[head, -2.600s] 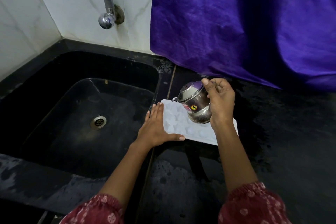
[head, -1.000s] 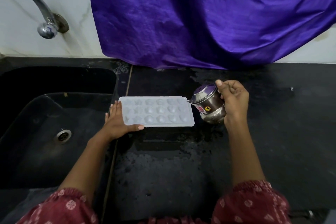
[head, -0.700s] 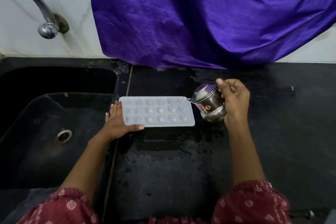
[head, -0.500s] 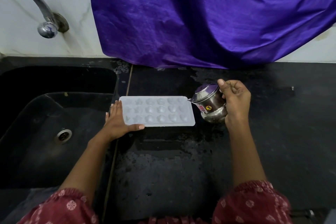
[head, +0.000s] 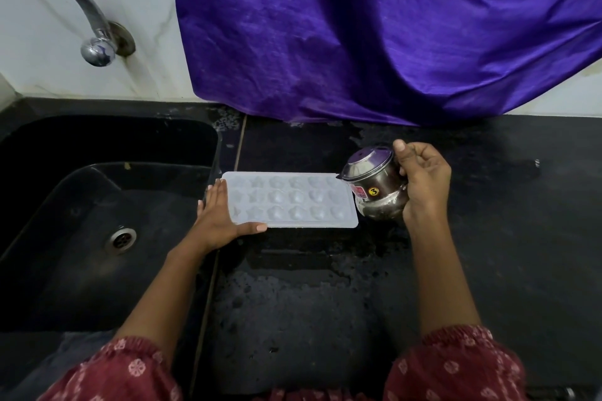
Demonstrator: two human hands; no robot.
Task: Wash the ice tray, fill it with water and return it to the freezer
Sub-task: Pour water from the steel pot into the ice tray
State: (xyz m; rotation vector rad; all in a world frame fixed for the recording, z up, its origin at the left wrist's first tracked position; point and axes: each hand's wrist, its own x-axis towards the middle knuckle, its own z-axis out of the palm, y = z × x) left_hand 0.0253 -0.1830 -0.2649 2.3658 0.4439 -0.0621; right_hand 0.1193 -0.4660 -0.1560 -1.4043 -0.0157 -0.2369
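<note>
Left hand (head: 217, 217) lies spread against the ice tray's (head: 290, 200) left end on the worktop (head: 325, 286), while right hand (head: 423, 182) grips a tilted steel pot (head: 374, 190) at its right end.

Pretty dim overall, black counter (head: 488, 238) swallows detail. Soft glare on the tap (head: 97, 50) and steel pot (head: 374, 192). Wide-angle bending at edges, sleeves slightly blurry.

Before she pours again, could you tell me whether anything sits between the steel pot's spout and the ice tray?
Nothing visible does. The steel pot, held tilted in the right hand, has its spout at the ice tray's right end; the left hand steadies the far end.
</note>
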